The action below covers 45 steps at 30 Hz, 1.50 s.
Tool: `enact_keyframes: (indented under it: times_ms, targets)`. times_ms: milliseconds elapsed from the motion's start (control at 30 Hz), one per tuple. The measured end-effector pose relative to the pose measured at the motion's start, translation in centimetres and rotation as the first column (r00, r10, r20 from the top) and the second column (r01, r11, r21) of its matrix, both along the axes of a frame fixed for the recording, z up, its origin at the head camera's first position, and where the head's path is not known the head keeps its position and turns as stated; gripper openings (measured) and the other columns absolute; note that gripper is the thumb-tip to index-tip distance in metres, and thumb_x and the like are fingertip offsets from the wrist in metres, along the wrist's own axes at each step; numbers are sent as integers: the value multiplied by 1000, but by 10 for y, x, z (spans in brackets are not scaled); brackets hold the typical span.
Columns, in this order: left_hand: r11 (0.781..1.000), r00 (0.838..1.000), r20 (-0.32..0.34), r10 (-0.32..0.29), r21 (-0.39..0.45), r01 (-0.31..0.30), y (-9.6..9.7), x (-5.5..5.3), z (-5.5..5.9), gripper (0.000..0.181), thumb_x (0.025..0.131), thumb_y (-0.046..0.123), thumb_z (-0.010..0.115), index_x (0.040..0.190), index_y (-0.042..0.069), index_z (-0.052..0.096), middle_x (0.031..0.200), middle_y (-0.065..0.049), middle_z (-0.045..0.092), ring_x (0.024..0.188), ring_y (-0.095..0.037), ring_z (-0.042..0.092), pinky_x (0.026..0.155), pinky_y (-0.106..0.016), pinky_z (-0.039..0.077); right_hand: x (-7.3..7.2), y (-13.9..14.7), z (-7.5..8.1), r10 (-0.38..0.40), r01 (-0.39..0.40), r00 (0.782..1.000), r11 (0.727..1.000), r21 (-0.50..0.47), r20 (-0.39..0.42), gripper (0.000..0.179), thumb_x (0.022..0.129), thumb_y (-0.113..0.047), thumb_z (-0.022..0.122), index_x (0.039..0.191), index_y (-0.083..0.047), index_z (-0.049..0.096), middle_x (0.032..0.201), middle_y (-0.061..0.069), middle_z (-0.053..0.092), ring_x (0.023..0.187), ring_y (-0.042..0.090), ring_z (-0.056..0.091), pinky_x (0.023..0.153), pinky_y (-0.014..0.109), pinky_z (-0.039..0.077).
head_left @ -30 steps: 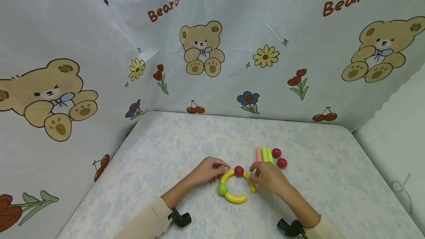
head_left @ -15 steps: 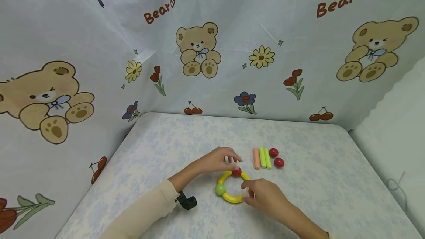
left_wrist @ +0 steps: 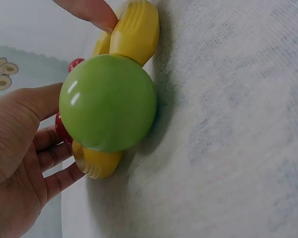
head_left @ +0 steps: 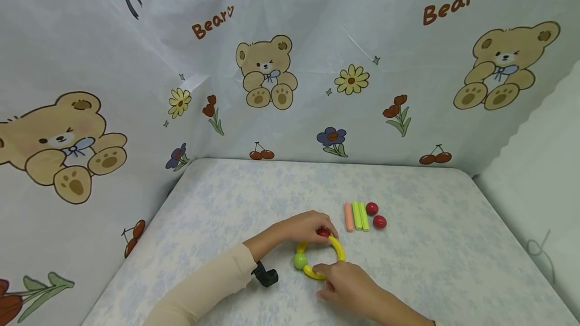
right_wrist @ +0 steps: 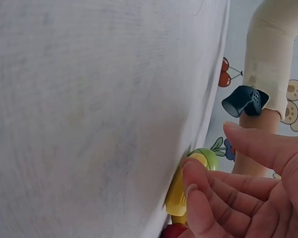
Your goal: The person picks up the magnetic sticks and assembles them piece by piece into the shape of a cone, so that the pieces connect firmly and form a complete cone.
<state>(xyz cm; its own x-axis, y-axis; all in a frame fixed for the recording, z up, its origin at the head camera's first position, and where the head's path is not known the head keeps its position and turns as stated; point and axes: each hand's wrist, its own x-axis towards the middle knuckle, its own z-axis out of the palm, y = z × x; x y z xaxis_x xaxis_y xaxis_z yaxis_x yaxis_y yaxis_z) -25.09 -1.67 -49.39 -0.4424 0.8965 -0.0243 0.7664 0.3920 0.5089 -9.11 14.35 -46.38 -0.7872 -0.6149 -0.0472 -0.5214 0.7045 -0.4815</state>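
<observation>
A ring of yellow curved pieces [head_left: 339,250], a green ball [head_left: 300,260] and a red ball [head_left: 323,232] lies on the table. My left hand [head_left: 308,226] grips the red ball at the ring's far side, thumb nearer me and fingers beyond. In the left wrist view the green ball [left_wrist: 109,101] hides part of this grip. My right hand [head_left: 351,286] touches the near yellow curved piece [head_left: 312,274] with its index finger. Its thumb stands apart from the ring, and nothing is pinched between thumb and finger.
Beyond the ring, to the right, lie a pink stick [head_left: 348,217], two light green sticks [head_left: 357,215] and two loose red balls [head_left: 379,222]. A black wrist camera [head_left: 266,275] sits on the left wrist. A bear-print cloth [head_left: 290,130] hangs behind the table.
My left hand has moved from the ring's left side over to the red ball and taken hold of it. My right hand has shifted from the right yellow piece to the near one.
</observation>
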Motion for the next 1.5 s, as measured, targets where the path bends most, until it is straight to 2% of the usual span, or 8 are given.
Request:
enact_keyframes:
  times_ms: [267,467,700,767,933,967,1167,1500]
  targets:
    - [998,998,-18,61,3,-61,-4,0,3,18,94,29,76,111,21,78,91,15,62,76,-1,51,69,-13,44,-4,-4,0,36,-36,998,999,0,52,46,87,-24,82,123,0,67,60,-16,46,52,-3,41,52,18,41]
    - [986,986,-16,166,-9,-166,-11,-2,4,12,94,29,76,104,23,78,83,16,61,72,0,53,63,-16,45,-6,-4,2,-19,18,997,1000,16,79,39,86,-24,83,114,0,69,64,-13,48,56,1,44,55,21,42]
    - [971,971,48,235,-58,-232,-25,0,10,13,98,26,69,109,21,76,76,15,65,63,-2,56,58,-21,48,-10,5,1,-89,91,990,996,-10,110,36,89,-29,79,111,-2,71,89,-6,68,69,3,52,65,27,50]
    - [968,967,65,248,-64,-244,-29,1,10,15,99,27,68,110,20,76,74,13,67,59,-2,57,63,-23,50,-11,7,0,-106,108,989,994,-7,102,34,89,-29,79,110,-3,71,95,-3,71,74,3,54,68,30,52]
    - [957,952,98,291,-52,-287,-36,6,10,17,100,31,67,108,19,77,79,13,68,61,-3,59,64,-23,51,-13,13,-2,-144,143,987,989,20,77,34,88,-30,79,110,-4,72,97,-3,70,81,7,59,72,36,54]
    - [953,947,104,303,-48,-299,-37,6,10,17,100,31,68,106,19,77,80,13,68,61,-4,59,58,-23,51,-13,15,-2,-151,150,986,989,21,72,34,88,-29,80,110,-4,72,96,-3,70,81,7,59,72,37,54]
    - [928,921,108,373,-45,-370,-42,10,9,12,98,30,71,97,20,78,76,14,66,61,-4,56,55,-20,45,-15,21,-2,-180,178,982,983,38,63,35,88,-31,80,113,-6,72,95,-3,64,76,8,53,66,32,49]
    - [913,898,174,405,-25,-407,-51,17,2,9,94,30,73,96,22,77,64,11,61,52,-4,47,49,-20,37,-21,30,-1,-158,158,986,987,-6,59,28,95,-30,72,113,-9,73,92,-6,58,71,8,48,60,26,44]
